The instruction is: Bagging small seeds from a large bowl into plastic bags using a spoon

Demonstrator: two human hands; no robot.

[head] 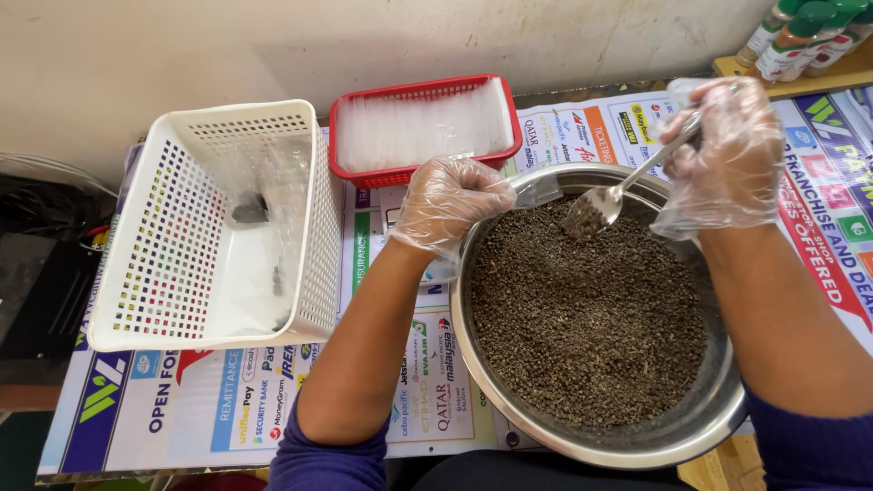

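Both hands gloved: right hand (pixel 723 150) holds spoon (pixel 607 202) over peppercorns (pixel 587 318).

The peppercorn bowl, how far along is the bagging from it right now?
Early, by the look of it. Done: a few small filled packets lie in the white basket. In hand: the right hand lifts a loaded spoon toward a small clear bag pinched by the left hand. Left: the steel bowl is near full of peppercorns, and the red basket holds many empty bags.
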